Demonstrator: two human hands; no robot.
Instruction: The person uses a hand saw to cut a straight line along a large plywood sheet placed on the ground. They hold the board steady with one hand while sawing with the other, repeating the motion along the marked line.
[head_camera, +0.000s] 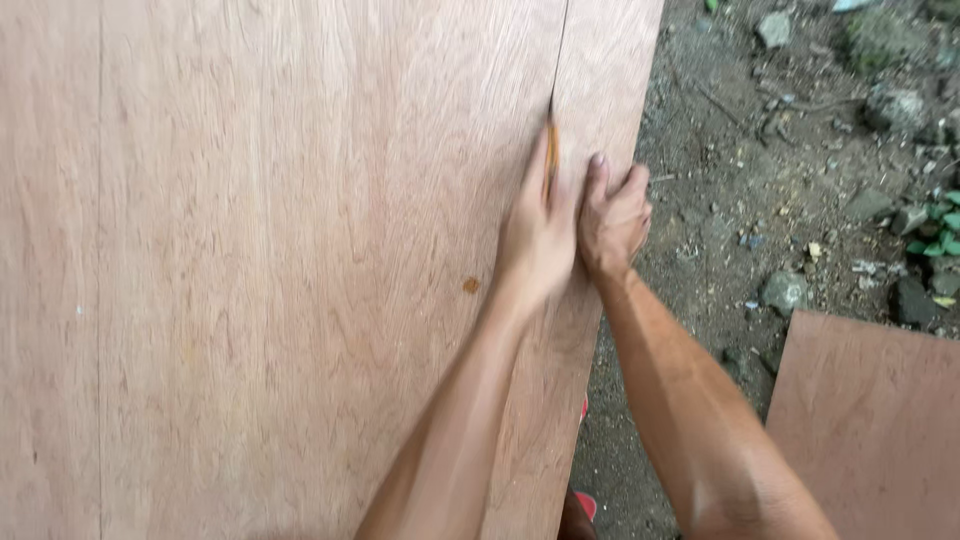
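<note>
Plywood sheet (280, 250) under both hands, cutter (551, 150) between

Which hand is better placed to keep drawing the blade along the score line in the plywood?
Probably the left hand: its fingers lie along the orange-handled cutting tool, whose tip sits on the dark score line in the large pinkish plywood sheet. The right hand is a fist beside it, apparently bracing.

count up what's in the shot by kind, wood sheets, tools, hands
plywood sheets: 2, the large sheet and a smaller sheet on the ground at lower right
orange-handled cutting tools: 1
hands: 2, left hand and right hand, both at the tool
total: 5
</note>
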